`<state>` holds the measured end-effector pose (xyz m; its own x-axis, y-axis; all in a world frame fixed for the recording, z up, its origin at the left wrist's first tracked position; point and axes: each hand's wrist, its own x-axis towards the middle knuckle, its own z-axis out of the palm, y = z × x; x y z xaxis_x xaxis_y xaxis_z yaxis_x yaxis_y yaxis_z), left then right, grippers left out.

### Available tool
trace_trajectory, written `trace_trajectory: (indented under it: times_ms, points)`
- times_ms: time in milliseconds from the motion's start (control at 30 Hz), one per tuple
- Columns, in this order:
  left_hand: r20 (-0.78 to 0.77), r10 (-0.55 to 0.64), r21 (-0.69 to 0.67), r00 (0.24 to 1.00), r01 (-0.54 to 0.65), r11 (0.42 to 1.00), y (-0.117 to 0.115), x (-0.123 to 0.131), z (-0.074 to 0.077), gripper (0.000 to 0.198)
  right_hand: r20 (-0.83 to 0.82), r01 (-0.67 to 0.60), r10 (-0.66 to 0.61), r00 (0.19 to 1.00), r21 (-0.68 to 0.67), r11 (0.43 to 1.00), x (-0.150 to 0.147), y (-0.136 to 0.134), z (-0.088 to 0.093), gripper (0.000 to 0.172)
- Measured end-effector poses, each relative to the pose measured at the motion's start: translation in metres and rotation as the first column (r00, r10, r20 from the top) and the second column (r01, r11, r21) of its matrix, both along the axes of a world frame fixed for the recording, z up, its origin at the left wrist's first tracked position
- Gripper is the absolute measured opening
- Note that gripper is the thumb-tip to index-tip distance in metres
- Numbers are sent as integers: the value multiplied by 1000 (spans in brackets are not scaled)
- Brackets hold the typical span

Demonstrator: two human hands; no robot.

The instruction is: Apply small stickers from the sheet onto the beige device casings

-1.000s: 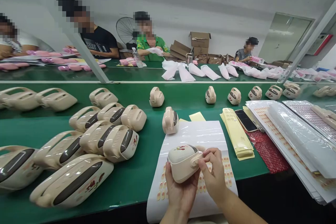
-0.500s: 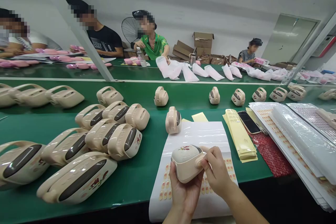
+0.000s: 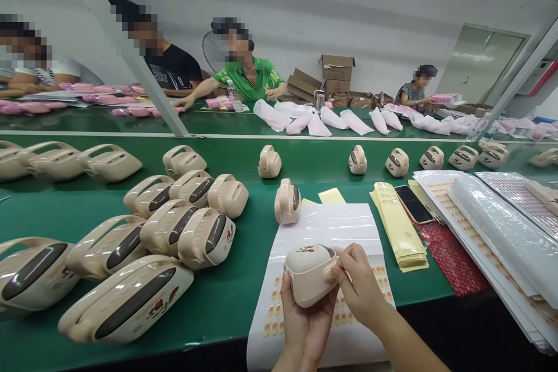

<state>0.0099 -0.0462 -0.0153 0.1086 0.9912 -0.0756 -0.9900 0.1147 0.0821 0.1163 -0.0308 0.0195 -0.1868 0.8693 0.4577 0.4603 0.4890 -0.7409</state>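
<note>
A beige portable speaker with a mesh face and a red printed figure is held tilted above the sheet. My left hand cups it from below, thumb on its left side. Closed around the speaker's right end, at the handle joint, is my right hand; its thumb presses near the round pivot. Its fingertips are partly hidden, so I cannot tell if a sticker is between them. Beneath both hands lies a white sheet with rows of small oval orange stickers. Another beige speaker stands at the sheet's back edge.
Several beige speakers crowd the green bench at left. More stand on the conveyor behind. To the right are yellow sticker strips, a phone, red bubble wrap and stacked sheets. Co-workers sit across the line.
My hands and the speaker stay nearly still, with the right fingers at the handle joint. Across the line, the person in green has stretched an arm toward the pink items at left.
</note>
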Motion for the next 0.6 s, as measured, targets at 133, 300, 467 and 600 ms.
trace_trajectory:
  times_ms: [133, 300, 467, 600]
  points:
    - [13, -36, -13, 999, 36, 999, -1, 0, 0, 29, 55, -11, 13, 998, -28, 1000, 0, 1, 3, 19]
    - [61, -60, 27, 996, 58, 998, -1, 1, -1, 31, 95, 33, -35, 995, 19, 999, -2, 1, 0, 19]
    - [71, -109, 64, 992, 104, 992, -4, 0, -7, 33, 119, 133, -142, 983, 77, 988, 0, 1, -8, 19]
    - [73, -173, 100, 982, 165, 981, -6, -2, -11, 35, -9, 128, -127, 992, 52, 990, -3, -1, -15, 68]
